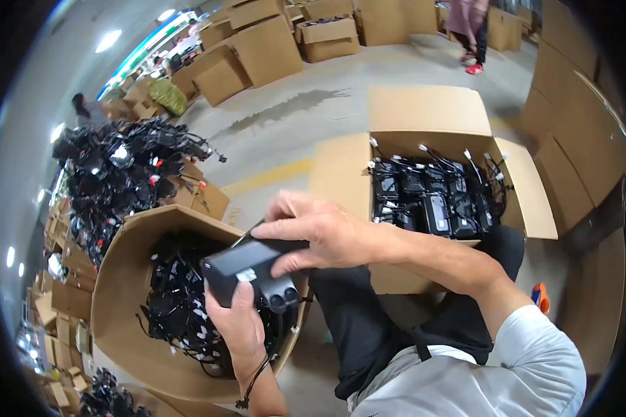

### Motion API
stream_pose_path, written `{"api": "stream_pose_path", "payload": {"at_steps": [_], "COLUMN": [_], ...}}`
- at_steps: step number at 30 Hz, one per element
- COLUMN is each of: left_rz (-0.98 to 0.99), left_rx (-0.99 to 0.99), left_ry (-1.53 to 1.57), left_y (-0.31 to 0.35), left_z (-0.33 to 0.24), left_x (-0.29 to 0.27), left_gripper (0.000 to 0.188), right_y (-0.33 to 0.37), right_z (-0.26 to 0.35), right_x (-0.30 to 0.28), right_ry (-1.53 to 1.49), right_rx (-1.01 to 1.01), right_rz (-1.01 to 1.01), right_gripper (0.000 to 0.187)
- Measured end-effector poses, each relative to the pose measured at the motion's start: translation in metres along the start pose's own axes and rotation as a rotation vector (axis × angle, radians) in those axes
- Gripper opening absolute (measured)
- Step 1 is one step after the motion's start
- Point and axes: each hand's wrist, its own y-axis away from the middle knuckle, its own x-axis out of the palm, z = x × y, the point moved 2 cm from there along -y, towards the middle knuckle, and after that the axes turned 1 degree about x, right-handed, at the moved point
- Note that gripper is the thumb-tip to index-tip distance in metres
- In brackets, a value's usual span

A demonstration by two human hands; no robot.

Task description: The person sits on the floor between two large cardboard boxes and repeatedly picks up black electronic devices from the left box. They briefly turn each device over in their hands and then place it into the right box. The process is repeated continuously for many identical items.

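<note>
Both hands hold a black box-shaped device (240, 272) above an open carton on the left. It has a flat grey top, a small white label and two round black parts at its near right end. My left hand (236, 323) grips the near side, thumb on top next to the label. My right hand (313, 233) is closed over the far right part and slightly blurred. Beneath, the left carton (118, 313) holds a jumble of black units (170, 295) with cables and white connectors. In the right carton (428, 108), similar black units (436, 212) stand packed in rows, cables up.
A tall heap of black parts and wires (118, 167) rises beyond the left carton. Large cartons (264, 52) line the back, and flattened cardboard (570, 125) leans at right. A person (469, 31) stands far off. An orange and blue object (540, 297) lies at right.
</note>
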Motion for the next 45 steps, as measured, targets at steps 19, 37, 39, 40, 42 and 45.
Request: {"api": "stream_pose_path", "payload": {"at_steps": [19,37,39,40,42,45], "left_rz": [0.372,0.684,0.668,0.688,0.704,0.707], "left_rx": [-0.36,-1.383,-1.434,-1.434,-1.472,-1.436], "left_ry": [0.235,-0.203,-0.047,-0.047,-0.062,-0.081], "left_y": [0.009,0.015,0.03,0.031,0.029,0.026], "left_z": [0.071,0.405,0.434,0.437,0.451,0.45], "left_x": [0.192,0.322,0.316,0.305,0.303,0.297], "left_gripper": [0.056,0.039,0.05,0.055,0.058,0.04], "right_y": [0.078,0.372,0.38,0.364,0.366,0.352], "right_z": [-0.045,-0.24,-0.225,-0.218,-0.212,-0.201], "right_x": [-0.154,-0.197,-0.178,-0.176,-0.178,-0.174], "right_ry": [0.221,0.725,1.161,0.985,0.948,1.102], "right_rx": [0.458,1.078,0.66,0.705,0.733,0.787], "right_rz": [-0.744,0.601,0.455,0.631,0.649,0.609], "right_gripper": [0.053,0.023,0.039,0.06,0.086,0.103]}}
